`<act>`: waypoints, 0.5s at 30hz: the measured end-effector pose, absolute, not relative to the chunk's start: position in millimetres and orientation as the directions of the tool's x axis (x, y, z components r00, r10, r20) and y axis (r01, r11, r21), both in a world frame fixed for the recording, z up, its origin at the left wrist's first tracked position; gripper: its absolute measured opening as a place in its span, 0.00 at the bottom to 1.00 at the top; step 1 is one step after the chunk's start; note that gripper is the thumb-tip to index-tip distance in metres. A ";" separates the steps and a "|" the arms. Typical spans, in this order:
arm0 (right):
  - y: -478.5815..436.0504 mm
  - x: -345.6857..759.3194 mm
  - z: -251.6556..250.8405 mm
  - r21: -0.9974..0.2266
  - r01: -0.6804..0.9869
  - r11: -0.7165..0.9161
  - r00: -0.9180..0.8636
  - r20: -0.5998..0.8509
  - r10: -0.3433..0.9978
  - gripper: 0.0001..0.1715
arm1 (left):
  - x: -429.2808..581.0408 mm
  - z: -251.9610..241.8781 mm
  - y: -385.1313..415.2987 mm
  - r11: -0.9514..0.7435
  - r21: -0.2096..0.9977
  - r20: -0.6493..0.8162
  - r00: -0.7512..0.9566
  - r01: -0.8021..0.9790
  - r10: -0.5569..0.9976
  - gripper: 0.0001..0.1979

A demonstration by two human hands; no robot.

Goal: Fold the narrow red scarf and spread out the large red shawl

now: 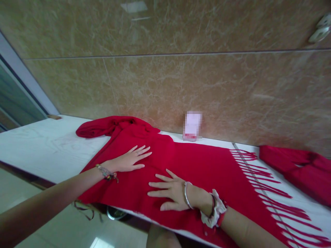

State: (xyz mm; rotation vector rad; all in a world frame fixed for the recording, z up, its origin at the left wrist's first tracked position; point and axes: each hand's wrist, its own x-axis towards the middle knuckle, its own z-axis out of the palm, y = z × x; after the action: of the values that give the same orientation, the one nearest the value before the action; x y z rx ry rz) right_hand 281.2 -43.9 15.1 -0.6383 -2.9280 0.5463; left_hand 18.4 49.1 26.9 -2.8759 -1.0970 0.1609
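A red scarf (204,162) with a fringed right end (281,193) lies spread over a white table, its left part bunched into a thick roll (108,126) near the wall. My left hand (131,159) rests flat on the scarf left of the middle, fingers stretched out and apart. Closer to the front edge, my right hand (173,192) also presses flat on the cloth with its fingers spread. Neither hand holds anything. Some of the scarf drapes over the table's front edge.
The white table (33,141) runs along a brown marbled tile wall (165,86). A blurred-out pink, phone-like object (192,125) leans on the wall. Folded red cloth (297,168) lies at the right. Below the front edge is a round metal-rimmed item (116,213).
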 end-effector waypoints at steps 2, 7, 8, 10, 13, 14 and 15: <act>-42.3 283.2 15.9 -0.359 0.445 0.821 -0.875 0.023 0.484 0.30 | 13.6 25.7 36.5 -0.750 -0.070 -0.114 0.742 0.658 0.661 0.28; -42.8 286.0 19.7 -0.315 0.594 0.740 -0.794 -0.081 0.603 0.34 | 3.1 25.1 25.1 -0.724 -0.057 -0.167 0.708 0.687 0.686 0.29; -44.1 286.5 20.3 -0.309 0.593 0.744 -0.797 -0.094 0.596 0.34 | 2.3 26.1 25.4 -0.726 -0.048 -0.182 0.709 0.686 0.681 0.30; -47.5 288.1 21.1 -0.305 0.578 0.756 -0.810 -0.106 0.577 0.32 | 1.7 29.1 26.9 -0.734 -0.024 -0.212 0.714 0.678 0.667 0.33; -53.2 292.6 20.9 -0.321 0.553 0.769 -0.828 -0.110 0.550 0.29 | 2.7 34.9 29.6 -0.741 0.007 -0.261 0.717 0.671 0.647 0.38; -54.7 294.4 20.4 -0.329 0.541 0.774 -0.835 -0.102 0.541 0.28 | 3.6 36.9 30.1 -0.738 0.016 -0.278 0.712 0.674 0.644 0.40; -55.7 296.0 19.9 -0.336 0.527 0.780 -0.843 -0.091 0.530 0.28 | 4.8 38.7 30.2 -0.733 0.026 -0.294 0.706 0.680 0.645 0.42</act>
State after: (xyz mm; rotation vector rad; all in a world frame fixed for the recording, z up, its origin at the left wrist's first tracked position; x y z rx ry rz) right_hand 296.0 -55.7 19.9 -0.8780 -2.9560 0.5535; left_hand 4.8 30.2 38.7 -3.0226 -1.1801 0.4387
